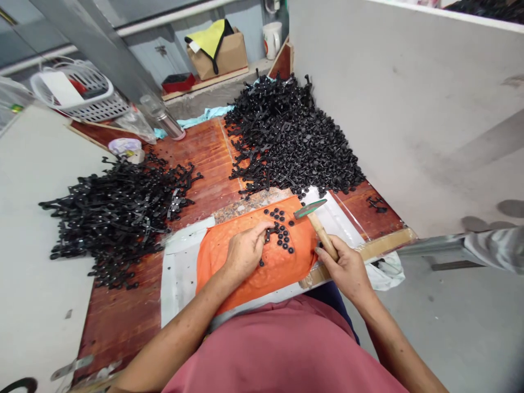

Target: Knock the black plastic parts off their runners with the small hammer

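Note:
My right hand (347,267) is wrapped round the wooden handle of a small hammer (314,216), whose green metal head hovers over the far right of an orange cloth pad (278,267). My left hand (244,252) rests on the pad with fingers pinched on a small black part at the edge of a cluster of several small black round pieces (282,234). The pad lies on a white sheet (178,273) on a reddish wooden table (123,311).
A large heap of black plastic parts (290,136) sits at the back right, against a grey wall panel (409,109). Another pile of black parts (118,213) lies left. A white basket (77,90), metal flask (161,117), cardboard box (219,52) and mug (272,38) stand behind.

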Available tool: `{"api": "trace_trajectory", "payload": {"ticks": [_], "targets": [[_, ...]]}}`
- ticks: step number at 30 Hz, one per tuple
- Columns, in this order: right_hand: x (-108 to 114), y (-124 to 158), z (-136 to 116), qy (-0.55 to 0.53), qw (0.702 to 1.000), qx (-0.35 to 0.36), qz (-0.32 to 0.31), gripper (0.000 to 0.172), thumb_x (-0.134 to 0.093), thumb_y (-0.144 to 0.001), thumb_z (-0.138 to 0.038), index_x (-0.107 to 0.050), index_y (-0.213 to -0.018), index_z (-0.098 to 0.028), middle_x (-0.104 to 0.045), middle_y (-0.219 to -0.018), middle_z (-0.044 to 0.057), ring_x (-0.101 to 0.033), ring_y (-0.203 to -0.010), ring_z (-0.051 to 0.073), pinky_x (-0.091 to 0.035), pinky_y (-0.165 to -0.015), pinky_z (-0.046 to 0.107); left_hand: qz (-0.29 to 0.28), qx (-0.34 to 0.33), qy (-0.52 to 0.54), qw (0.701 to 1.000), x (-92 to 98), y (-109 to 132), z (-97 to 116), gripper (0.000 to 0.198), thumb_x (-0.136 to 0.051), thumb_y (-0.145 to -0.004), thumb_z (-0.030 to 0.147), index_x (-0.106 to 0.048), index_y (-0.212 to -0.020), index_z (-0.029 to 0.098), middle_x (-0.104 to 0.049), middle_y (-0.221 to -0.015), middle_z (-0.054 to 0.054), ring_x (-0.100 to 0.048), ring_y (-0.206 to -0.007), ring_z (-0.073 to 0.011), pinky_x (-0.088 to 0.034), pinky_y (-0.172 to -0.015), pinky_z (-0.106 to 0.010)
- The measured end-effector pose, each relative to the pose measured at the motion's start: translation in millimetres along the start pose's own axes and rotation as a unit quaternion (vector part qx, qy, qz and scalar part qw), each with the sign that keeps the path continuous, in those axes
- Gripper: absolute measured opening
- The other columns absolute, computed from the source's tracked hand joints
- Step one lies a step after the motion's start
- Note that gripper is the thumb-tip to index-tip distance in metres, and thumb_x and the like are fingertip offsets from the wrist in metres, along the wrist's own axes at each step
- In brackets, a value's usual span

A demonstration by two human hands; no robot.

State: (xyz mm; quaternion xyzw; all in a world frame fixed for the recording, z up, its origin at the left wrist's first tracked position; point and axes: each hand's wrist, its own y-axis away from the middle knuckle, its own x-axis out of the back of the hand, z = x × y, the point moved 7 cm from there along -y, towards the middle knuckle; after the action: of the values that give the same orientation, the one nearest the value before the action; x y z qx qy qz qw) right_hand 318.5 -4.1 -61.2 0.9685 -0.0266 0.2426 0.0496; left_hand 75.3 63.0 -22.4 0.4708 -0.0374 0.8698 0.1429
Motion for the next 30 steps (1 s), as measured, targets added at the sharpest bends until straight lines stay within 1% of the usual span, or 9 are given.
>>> {"api": "trace_trajectory", "payload": {"ticks": [3, 9, 13, 17, 21, 24, 26, 28, 30], "targets": [[-0.3, 0.4, 1.8, 0.003, 1.000, -0.001, -0.002, 0.032, -0.057, -0.096, -0.042, -0.067, -0.118, -0.021, -0.058, -0.074, -0.004, -0.050, -0.063, 0.014, -0.042, -0.062, 0.025, 0.005, 0.003, 0.022, 1.000, 0.3, 0.8, -0.5, 0.037, -0.044, -0.098, 0.017, -0.071, -0.122, 0.027, -0.080, -0.091, 0.001, -0.073, -0.079, -0.0163, -0.052, -0.073, -0.025], [0.2, 0.1, 4.1, 0.010, 1.000, 0.001, 0.002, 0.031, -0.058, -0.096, -0.042, -0.067, -0.117, -0.021, -0.059, -0.074, -0.004, -0.051, -0.063, 0.014, -0.042, -0.062, 0.025, 0.021, 0.002, 0.060, 0.998, 0.4, 2.4, -4.5, 0.035, -0.046, -0.097, 0.017, -0.071, -0.118, 0.025, -0.079, -0.091, 0.001, -0.074, -0.083, -0.0157, -0.052, -0.074, -0.023], [0.2, 0.0, 1.5, 0.018, 1.000, 0.007, 0.006, 0.031, -0.058, -0.096, -0.041, -0.067, -0.118, -0.021, -0.062, -0.077, -0.004, -0.053, -0.065, 0.015, -0.043, -0.063, 0.025, 0.027, 0.001, 0.018, 0.999, -0.9, 2.9, -2.6, 0.036, -0.046, -0.096, 0.016, -0.072, -0.119, 0.026, -0.080, -0.093, 0.000, -0.074, -0.080, -0.0159, -0.051, -0.073, -0.024], [1.5, 0.7, -4.1, 0.033, 0.999, 0.022, 0.010, 0.029, -0.057, -0.096, -0.044, -0.068, -0.111, -0.021, -0.061, -0.071, -0.004, -0.054, -0.062, 0.015, -0.044, -0.061, 0.025, 0.032, -0.009, -0.041, 0.999, -1.0, 4.5, 2.8, 0.037, -0.047, -0.095, 0.016, -0.072, -0.120, 0.028, -0.081, -0.095, -0.001, -0.074, -0.080, -0.0168, -0.050, -0.071, -0.024], [3.4, 6.0, -17.3, 0.073, 0.996, 0.053, -0.017, 0.034, -0.048, -0.102, -0.042, -0.068, -0.123, -0.024, -0.070, -0.080, -0.002, -0.063, -0.066, 0.016, -0.047, -0.063, 0.026, 0.034, -0.009, -0.080, 0.996, -0.4, 5.4, 5.5, 0.036, -0.048, -0.096, 0.017, -0.072, -0.119, 0.029, -0.080, -0.089, 0.000, -0.073, -0.077, -0.0170, -0.048, -0.068, -0.024], [10.7, 14.0, -37.7, 0.159, 0.981, 0.114, 0.012, 0.038, -0.046, -0.104, -0.036, -0.063, -0.137, -0.025, -0.077, -0.107, 0.004, -0.072, -0.085, 0.019, -0.051, -0.075, 0.028, 0.027, 0.008, -0.085, 0.996, -1.1, 4.8, 3.4, 0.036, -0.046, -0.097, 0.018, -0.070, -0.122, 0.029, -0.079, -0.086, 0.000, -0.072, -0.073, -0.0170, -0.046, -0.065, -0.024], [14.4, 19.7, -53.1, 0.212, 0.963, 0.161, 0.047, 0.042, -0.046, -0.105, -0.033, -0.058, -0.144, -0.025, -0.076, -0.116, 0.007, -0.073, -0.091, 0.020, -0.051, -0.079, 0.029, 0.018, 0.023, -0.090, 0.996, -2.5, 4.1, 1.7, 0.035, -0.045, -0.099, 0.021, -0.066, -0.126, 0.028, -0.079, -0.083, 0.000, -0.072, -0.072, -0.0179, -0.045, -0.064, -0.025], [11.9, 22.5, -62.9, 0.263, 0.946, 0.184, 0.052, 0.045, -0.046, -0.105, -0.032, -0.054, -0.149, -0.026, -0.077, -0.105, 0.006, -0.072, -0.081, 0.019, -0.051, -0.071, 0.028, 0.007, 0.039, -0.098, 0.994, -4.0, 3.5, 0.4, 0.034, -0.044, -0.100, 0.024, -0.062, -0.129, 0.025, -0.078, -0.079, 0.000, -0.073, -0.072, -0.0188, -0.044, -0.063, -0.025], [4.9, 22.2, -66.1, 0.323, 0.928, 0.186, 0.029, 0.046, -0.045, -0.105, -0.032, -0.053, -0.150, -0.028, -0.076, -0.091, 0.004, -0.069, -0.068, 0.018, -0.046, -0.059, 0.028, 0.000, 0.051, -0.109, 0.993, -5.0, 3.1, -0.1, 0.033, -0.044, -0.101, 0.026, -0.059, -0.130, 0.024, -0.077, -0.076, 0.000, -0.073, -0.072, -0.0194, -0.042, -0.061, -0.025]]}}
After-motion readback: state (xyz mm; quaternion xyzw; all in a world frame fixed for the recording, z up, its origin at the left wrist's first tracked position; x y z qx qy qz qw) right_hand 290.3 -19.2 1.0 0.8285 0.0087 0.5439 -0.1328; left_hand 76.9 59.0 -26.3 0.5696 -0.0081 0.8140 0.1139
